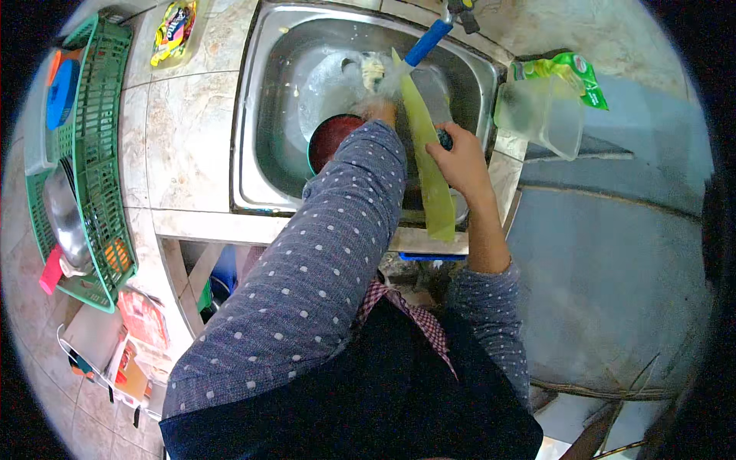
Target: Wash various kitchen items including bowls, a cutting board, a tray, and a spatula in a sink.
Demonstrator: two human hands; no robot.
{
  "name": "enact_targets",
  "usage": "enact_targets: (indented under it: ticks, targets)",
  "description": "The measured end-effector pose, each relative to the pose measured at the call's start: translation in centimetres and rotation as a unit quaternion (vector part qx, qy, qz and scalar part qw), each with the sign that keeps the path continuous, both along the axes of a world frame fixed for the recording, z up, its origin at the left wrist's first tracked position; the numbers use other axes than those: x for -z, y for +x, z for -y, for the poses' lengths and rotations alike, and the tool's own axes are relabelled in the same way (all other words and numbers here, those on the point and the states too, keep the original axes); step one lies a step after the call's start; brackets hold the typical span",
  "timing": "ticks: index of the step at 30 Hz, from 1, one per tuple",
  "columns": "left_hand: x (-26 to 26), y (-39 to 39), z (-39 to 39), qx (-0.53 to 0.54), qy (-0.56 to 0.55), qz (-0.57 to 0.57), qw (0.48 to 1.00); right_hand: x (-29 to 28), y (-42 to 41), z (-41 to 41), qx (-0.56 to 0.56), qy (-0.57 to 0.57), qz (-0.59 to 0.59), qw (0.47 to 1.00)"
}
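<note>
A thin yellow-green plastic board (425,167) stands tilted nearly edge-on across the right side of a stainless steel sink (270,115). My right hand (460,161) grips its right edge, with a dark scrubbing pad (444,139) partly visible at the fingers. My left hand (386,110) reaches into the sink beside the board, blurred by splashing water; its fingers are hidden. Just beyond it lies a whitish object (372,68), too blurred to name. A dark red bowl (332,138) sits partly under my left sleeve. The blue spout (428,43) of the tap points at the board's top.
Left of the sink, a green plastic dish rack (103,144) holds a blue plate (63,95) and a steel pan (66,213). A yellow packet (172,34) lies on the tiled counter. Right of the sink are a translucent container (540,115) and a green packet (586,80).
</note>
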State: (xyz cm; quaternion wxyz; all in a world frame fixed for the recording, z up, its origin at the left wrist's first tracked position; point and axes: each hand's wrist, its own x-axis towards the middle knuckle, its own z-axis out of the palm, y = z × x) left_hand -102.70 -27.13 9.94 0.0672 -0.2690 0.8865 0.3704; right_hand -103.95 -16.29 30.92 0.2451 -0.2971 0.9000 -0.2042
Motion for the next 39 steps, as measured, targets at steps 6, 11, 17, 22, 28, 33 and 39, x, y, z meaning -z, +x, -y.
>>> enact_targets:
  ticks: [6, 11, 17, 22, 28, 33, 39]
  targets:
    - [0.0, 0.4, 0.4, -0.078, 0.1, -0.121, 0.985, -0.2, -0.5, -0.3, 0.007, -0.033, -0.023, 0.999]
    - [-0.4, 1.7, 1.5, -0.12, 0.174, -0.215, 0.953, -1.7, -2.0, -0.4, -0.016, -0.038, -0.01, 0.999]
    - [-2.2, 1.8, 5.2, -0.153, 0.238, -0.311, 0.907, -0.8, -2.4, 0.3, -0.011, -0.021, 0.012, 1.0]
    - [-8.0, 4.2, 6.0, -0.393, 0.62, -0.073, 0.675, 0.8, -1.3, 0.5, -0.023, -0.019, 0.004, 1.0]
    - [-10.5, 11.8, 7.4, -0.348, 0.564, -0.086, 0.743, 3.0, 3.3, 2.9, -0.033, 0.003, -0.014, 0.999]
    - [-12.2, 15.2, 10.1, -0.303, 0.574, -0.082, 0.756, 6.0, 7.1, 3.7, -0.051, 0.045, -0.028, 0.997]
    - [-13.8, 16.9, 10.6, -0.278, 0.615, -0.097, 0.731, 6.5, 7.3, 5.2, 0.197, -0.17, 0.22, 0.94]
